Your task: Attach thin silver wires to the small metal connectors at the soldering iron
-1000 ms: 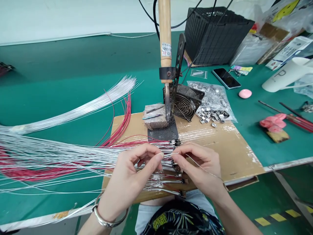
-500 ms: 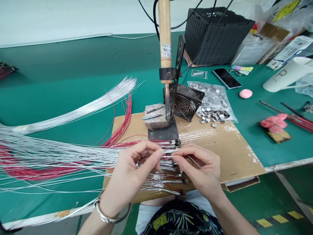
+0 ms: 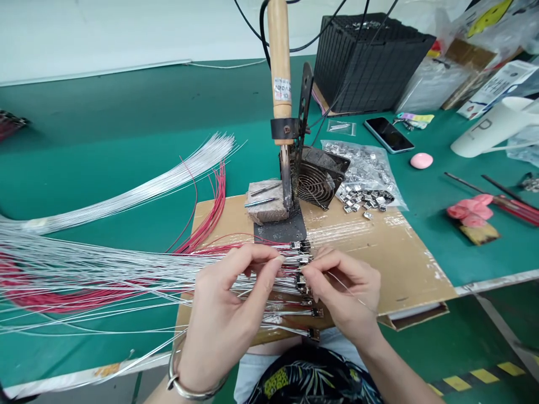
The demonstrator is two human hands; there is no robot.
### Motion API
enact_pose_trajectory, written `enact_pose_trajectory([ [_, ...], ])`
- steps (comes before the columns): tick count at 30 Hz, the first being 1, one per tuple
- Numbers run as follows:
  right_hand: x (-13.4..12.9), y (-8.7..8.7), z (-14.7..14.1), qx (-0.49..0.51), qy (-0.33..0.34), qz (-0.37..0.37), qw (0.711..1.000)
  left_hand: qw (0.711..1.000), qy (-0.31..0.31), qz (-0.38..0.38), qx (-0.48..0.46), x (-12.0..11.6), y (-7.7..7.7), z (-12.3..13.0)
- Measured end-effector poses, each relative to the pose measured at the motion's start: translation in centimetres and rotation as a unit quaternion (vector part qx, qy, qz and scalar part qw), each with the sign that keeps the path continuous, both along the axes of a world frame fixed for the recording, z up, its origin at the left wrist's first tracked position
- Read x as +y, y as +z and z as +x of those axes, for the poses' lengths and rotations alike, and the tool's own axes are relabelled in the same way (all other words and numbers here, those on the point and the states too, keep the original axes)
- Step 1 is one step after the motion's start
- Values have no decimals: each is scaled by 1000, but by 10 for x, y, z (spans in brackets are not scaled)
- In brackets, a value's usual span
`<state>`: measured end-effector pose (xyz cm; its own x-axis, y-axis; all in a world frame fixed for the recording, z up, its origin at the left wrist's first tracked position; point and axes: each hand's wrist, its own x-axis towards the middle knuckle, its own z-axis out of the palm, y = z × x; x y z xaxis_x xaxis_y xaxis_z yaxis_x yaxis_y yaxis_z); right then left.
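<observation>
- Left hand: thumb and forefinger pinched together on a white wire, over the row of connectors on the cardboard
- Right hand: fingertips closed on a thin strand, just beside the connectors
- White wires cross one another over the table; a tug on one could snag its neighbours and drag connectors askew
- A loose pinch could let so fine a wire slip
- Lifting forward could bring fingers against the soldering iron; its heat cannot be told
</observation>
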<state>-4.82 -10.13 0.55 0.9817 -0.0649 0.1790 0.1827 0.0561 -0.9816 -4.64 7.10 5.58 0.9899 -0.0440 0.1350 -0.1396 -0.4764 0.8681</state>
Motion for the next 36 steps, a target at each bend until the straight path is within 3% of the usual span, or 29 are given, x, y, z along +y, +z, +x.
enact_pose_trajectory([
  [7,1,0,7,102,38,95,989,997,-27,-59,52,0,2,3],
  [18,-1,2,6,3,-3,-17,1000,979,-38,-127,152,1,7,9],
  [27,-3,7,6,-24,-15,-54,998,979,-41,-126,156,0,5,9],
  [36,-4,10,7,13,-6,-49,999,982,-54,-106,149,-1,5,9],
])
